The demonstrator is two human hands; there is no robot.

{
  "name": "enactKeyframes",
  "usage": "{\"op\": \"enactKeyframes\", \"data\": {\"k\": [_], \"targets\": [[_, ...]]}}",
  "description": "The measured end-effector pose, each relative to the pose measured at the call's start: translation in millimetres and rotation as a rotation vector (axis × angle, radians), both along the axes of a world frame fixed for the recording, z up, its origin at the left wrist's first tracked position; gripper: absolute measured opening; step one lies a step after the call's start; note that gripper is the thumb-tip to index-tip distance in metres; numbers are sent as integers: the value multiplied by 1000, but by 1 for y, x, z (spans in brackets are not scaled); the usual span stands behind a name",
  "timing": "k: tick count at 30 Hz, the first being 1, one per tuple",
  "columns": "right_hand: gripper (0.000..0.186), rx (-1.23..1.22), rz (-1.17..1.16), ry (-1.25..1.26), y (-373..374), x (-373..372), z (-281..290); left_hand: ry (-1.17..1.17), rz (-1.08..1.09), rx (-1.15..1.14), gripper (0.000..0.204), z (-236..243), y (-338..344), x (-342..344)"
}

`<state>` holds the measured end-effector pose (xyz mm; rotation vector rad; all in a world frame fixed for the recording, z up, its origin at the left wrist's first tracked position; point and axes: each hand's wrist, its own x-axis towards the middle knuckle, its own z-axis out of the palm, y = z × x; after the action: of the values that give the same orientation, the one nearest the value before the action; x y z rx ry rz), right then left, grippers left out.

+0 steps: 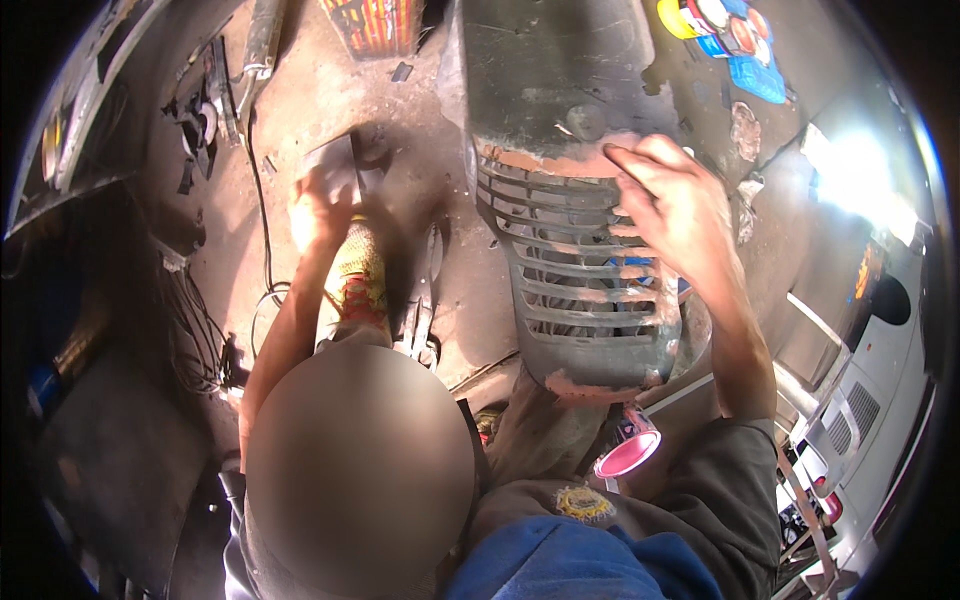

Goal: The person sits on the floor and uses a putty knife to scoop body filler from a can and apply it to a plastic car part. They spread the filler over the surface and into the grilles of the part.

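My left hand (318, 205), blurred, grips a dark flat rectangular piece (336, 152) above a yellow shoe with red laces (358, 275). My right hand (668, 195) has bent fingers apart, its fingertips resting on the patchy pink filler along the upper edge of a slatted grille in a dark plastic bumper part (545, 75); I see nothing held in it. Pink filler also coats parts of the slats and the lower edge. A can with a pink rim (630, 445) sits just below the part.
Cables (195, 345), metal tools (425, 290) and scraps lie on the concrete floor (280, 90). A striped container (370, 25) is at the top, colourful cans (700, 25) at upper right. A white vehicle (885, 400) and metal frame stand right, beside a bright light.
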<state>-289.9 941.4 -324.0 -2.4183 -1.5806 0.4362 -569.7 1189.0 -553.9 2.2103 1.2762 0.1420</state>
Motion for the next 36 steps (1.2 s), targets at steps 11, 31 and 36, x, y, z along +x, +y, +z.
{"op": "enactKeyframes", "data": {"k": [11,31,36], "targets": [[45,397,-22,-227,-70,-59,92,97,347,-108,88,-92,24,-12],[37,892,-717,321,-191,-158,60,-222,328,-507,51,-38,51,-17],[29,977,-290,136,-143,-142,53,-843,275,-853,37,91,46,-24]]}}
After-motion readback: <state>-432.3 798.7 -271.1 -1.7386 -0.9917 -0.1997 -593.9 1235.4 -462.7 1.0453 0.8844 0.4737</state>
